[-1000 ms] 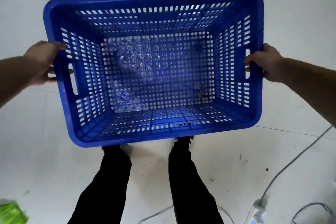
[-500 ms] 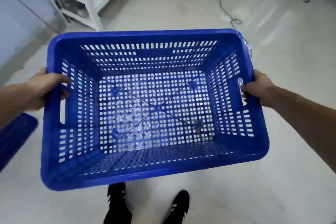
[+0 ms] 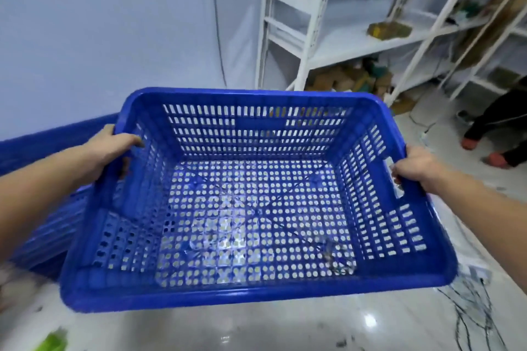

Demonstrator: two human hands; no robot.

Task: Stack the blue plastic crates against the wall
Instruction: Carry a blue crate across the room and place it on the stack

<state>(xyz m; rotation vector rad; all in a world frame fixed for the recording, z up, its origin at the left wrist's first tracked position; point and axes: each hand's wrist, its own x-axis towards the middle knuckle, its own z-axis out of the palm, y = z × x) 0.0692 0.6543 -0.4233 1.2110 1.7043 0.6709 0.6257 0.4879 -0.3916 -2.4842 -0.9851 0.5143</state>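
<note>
I hold an empty blue perforated plastic crate (image 3: 253, 208) in the air in front of me, open side up. My left hand (image 3: 109, 151) grips its left rim near the handle slot. My right hand (image 3: 415, 168) grips the right rim at the other handle slot. Behind the crate's left side, more blue crates (image 3: 48, 196) sit low against the pale wall (image 3: 99, 31); they are blurred and partly hidden by my left arm and the held crate.
White metal shelving (image 3: 336, 45) with boxes and clutter stands at the back right. Another person's legs and feet (image 3: 496, 134) are at the far right. Cables (image 3: 470, 302) lie on the glossy floor at right; a green object (image 3: 52, 342) lies bottom left.
The view has swung up and left from the floor to the wall and shelving. The crate stays in both hands, and the blue crates at the left have come further into view.
</note>
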